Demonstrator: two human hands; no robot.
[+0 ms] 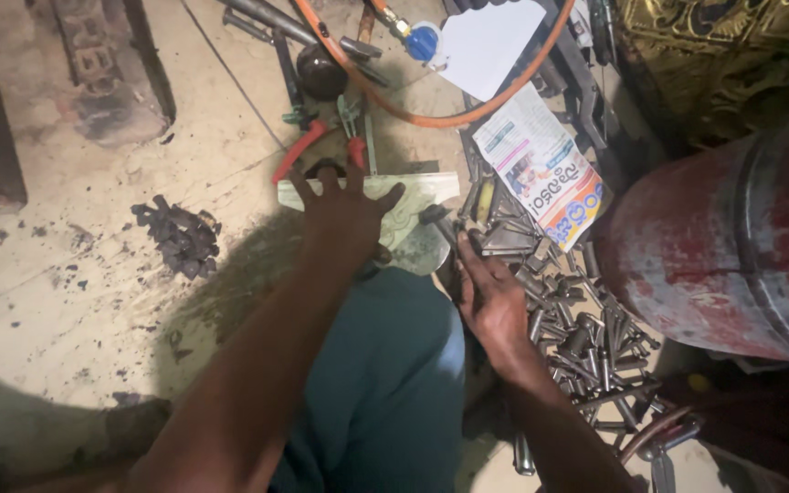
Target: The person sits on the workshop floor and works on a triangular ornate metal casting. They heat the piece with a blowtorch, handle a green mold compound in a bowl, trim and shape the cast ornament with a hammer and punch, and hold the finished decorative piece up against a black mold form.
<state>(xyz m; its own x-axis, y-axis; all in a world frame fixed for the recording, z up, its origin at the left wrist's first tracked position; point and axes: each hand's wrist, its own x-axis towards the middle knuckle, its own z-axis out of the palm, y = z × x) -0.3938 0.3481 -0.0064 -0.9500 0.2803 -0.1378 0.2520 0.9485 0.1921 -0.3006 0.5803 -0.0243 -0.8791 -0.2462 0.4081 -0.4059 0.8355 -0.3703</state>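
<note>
Metal punch (437, 222) held in right hand's (495, 306) fingers (465, 258).

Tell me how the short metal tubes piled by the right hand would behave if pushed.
The metal tubes look round and smooth, so they would probably roll and scatter. Loosely heaped, the pile likely shifts and slides. Being metal, each seems stiff and fairly heavy for its size.

The hose (513, 96) is orange, its fitting (423, 42) bright blue. The pliers (301, 146) have red handles. The gas cylinder (732, 246) is worn red with pale scuffs. The metal pieces (577, 333) are dull grey. The slab (413, 196) is pale green, the floor (66, 274) cream with black specks, the trouser leg (394, 383) teal
</note>
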